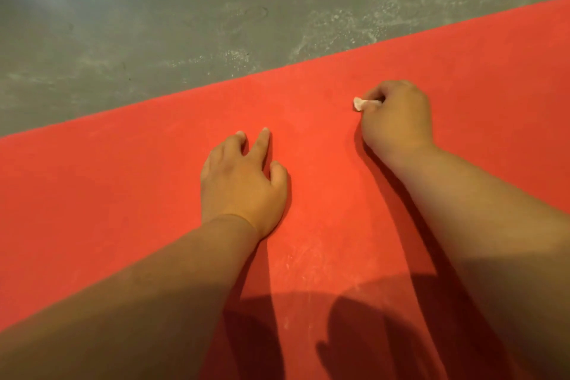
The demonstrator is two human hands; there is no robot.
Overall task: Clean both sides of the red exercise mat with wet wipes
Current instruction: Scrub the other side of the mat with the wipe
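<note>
- Lying flat on the grey floor (pixel 154 25), the red mat (pixel 123 194) fills the lower part of the view; its far edge runs diagonal, higher at the right
- R hand (pixel 398 116) is on the mat, near the far edge, w/ fingers curled tight around a small white wet wipe (pixel 359 104); only a bit of the wipe sticks out at the thumb side, touching the mat surface
- L hand (pixel 243 185) rests on the mat approx. at its middle, nearer to the person than the R hand; fingers loose and spread, index straight, holding nothing
- The 2 hands are apart, w/ a strip of mat between them
- Pale dusty streaks (pixel 308 259) on the mat between the forearms, toward the near side
- Whitish dusty marks (pixel 336 25) also on the floor just beyond the mat's far edge
- Dark shadows (pixel 370 333) fall on the mat at the near side, under the arms
</note>
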